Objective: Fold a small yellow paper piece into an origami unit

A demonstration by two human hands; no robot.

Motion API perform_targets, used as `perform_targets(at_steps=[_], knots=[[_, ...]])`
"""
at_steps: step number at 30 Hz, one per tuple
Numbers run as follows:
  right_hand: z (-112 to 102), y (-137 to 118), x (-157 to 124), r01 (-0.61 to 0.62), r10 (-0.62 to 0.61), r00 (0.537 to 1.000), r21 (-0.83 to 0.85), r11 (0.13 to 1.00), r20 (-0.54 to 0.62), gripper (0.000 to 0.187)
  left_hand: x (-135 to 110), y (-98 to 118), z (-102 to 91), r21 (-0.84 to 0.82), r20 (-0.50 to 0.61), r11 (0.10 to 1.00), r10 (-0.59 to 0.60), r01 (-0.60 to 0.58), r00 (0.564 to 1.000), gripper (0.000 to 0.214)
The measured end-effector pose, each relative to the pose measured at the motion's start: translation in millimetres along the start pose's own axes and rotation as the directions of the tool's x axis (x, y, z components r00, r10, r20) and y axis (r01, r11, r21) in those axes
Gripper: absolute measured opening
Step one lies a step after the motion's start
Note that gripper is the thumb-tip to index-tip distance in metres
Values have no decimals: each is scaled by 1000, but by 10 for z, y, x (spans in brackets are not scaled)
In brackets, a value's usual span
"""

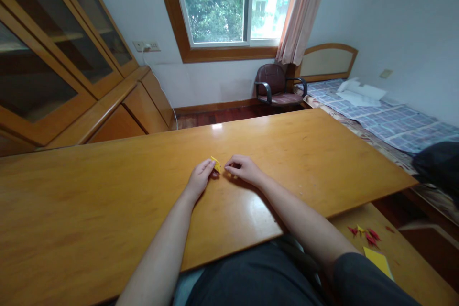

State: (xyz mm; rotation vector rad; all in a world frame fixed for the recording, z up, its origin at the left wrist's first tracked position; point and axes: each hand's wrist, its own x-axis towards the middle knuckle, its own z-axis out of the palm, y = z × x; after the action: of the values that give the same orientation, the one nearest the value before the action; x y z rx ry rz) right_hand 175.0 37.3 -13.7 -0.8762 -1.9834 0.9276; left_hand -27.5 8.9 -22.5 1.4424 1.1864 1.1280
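Observation:
Over the middle of the wooden table (107, 191), my left hand (200, 179) pinches a small piece of yellow folded origami paper (217, 166) between thumb and fingers. The paper has thin, pointed ends, and part of it is hidden behind the thumb. Just to its right is my right hand (244, 170), its fingers curled and the thumb and forefinger tips close together. A narrow gap separates those fingertips from the paper, and nothing shows in them.
On a lower surface at right lie several small red folded paper figures (372, 237), a yellow one (360, 229) and a yellow paper stack (378, 263). Beyond the table stand an armchair (274, 83) and a bed (405, 122). A glass-fronted cabinet (107, 91) is at left.

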Motion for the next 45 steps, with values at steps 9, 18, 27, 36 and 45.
perform_targets(at_steps=[9,18,27,36,45], knots=[[1,-4,-16,117,-121,987,-43,992,-102,16,-1,28,3,102,60,995,6,-13,998,36],[12,29,-23,165,-167,986,-79,983,-22,18,-18,33,-1,155,94,987,21,-35,995,42],[16,-8,-29,229,-228,973,-41,973,31,17,-9,38,11,114,130,993,15,-29,991,39],[33,14,-47,269,-265,963,-93,959,56,17,-7,93,23,117,135,993,-3,-13,991,42],[7,53,-52,301,-323,946,-300,905,-25,17,-43,173,7,12,177,996,-86,85,980,44]])
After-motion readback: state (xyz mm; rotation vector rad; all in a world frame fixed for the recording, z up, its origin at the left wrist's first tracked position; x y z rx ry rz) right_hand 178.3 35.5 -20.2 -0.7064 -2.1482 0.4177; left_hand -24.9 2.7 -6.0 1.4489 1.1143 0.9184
